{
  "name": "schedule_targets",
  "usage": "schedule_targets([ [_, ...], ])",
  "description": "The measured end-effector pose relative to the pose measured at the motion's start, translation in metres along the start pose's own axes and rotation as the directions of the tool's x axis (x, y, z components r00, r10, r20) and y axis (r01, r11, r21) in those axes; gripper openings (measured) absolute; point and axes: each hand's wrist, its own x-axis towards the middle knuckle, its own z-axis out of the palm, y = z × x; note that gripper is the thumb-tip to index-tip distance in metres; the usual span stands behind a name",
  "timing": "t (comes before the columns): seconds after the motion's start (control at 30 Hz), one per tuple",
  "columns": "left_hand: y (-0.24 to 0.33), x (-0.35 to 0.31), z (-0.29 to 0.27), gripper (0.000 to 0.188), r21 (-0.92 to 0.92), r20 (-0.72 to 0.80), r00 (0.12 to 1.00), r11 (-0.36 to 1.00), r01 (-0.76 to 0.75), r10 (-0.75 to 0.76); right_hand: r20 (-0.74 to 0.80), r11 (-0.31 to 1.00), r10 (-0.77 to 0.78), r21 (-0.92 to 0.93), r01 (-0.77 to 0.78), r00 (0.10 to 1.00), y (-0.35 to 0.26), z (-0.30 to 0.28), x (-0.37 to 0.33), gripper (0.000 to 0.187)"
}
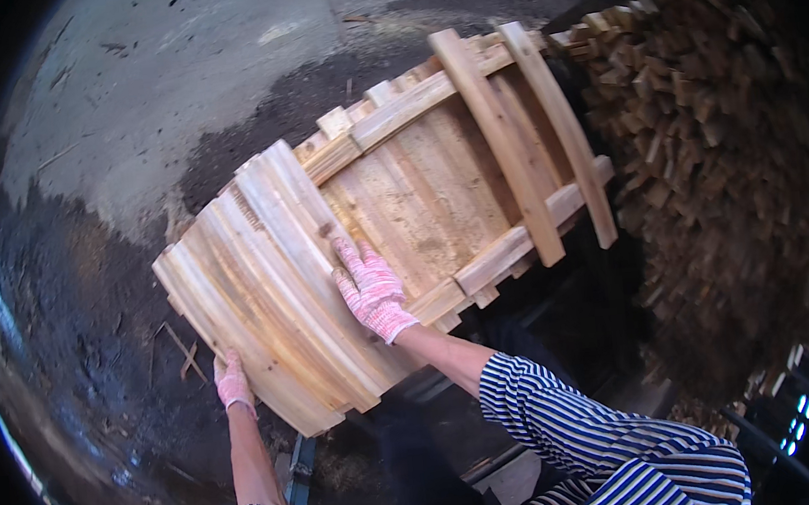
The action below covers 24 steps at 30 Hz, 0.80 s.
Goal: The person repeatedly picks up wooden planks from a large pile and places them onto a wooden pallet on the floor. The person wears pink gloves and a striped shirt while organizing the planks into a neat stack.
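By piled wood (703, 149), the left hand (233, 383) (grip unclear) and flat-spread right hand (370, 289) apparently aligned planks (259, 289), next needing even pressure.

A woodpile (708, 149) stands right of dirty ground (164, 91).

Wood workshop – piled wood (703, 149); dirty floor (187, 79)

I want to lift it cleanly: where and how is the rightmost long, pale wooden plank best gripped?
Probably by the near end of the long, narrow, pale wooden plank, coming from the person's side: this end juts past the pale wooden rail beneath, leaving both long edges free to pinch.
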Motion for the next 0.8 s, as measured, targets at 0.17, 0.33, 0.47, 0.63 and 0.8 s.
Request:
schedule_targets([
  [0.17, -0.010, -0.006, -0.001, 0.050, -0.066, 0.030, 0.996, 0.994, 0.088, -0.087, -0.169, 0.972, -0.178, -0.184, 0.147, 0.969, 0.068, -0.083, 0.046, 0.072],
  [0.33, -0.002, 0.008, 0.001, 0.051, -0.028, 0.045, 0.998, 0.999, 0.034, -0.033, -0.380, 0.798, 0.113, -0.516, -0.312, 0.918, 0.189, -0.211, 0.134, 0.087],
  [0.47, -0.009, 0.004, -0.014, 0.053, -0.011, 0.018, 0.999, 0.999, 0.039, -0.038, -0.283, 0.939, 0.088, -0.296, -0.174, 0.955, 0.177, -0.185, 0.116, 0.081],
  [0.63, -0.002, 0.000, -0.002, 0.052, -0.009, 0.021, 0.999, 0.999, 0.042, -0.042, 0.088, 0.997, 0.057, -0.058, -0.052, 0.994, 0.071, -0.073, 0.057, 0.073],
  [0.8, 0.025, -0.005, 0.014, 0.053, -0.009, 0.075, 0.984, 0.986, 0.165, -0.164, 0.047, 0.999, 0.034, 0.026, -0.036, 0.998, 0.048, -0.014, 0.039, 0.066],
])
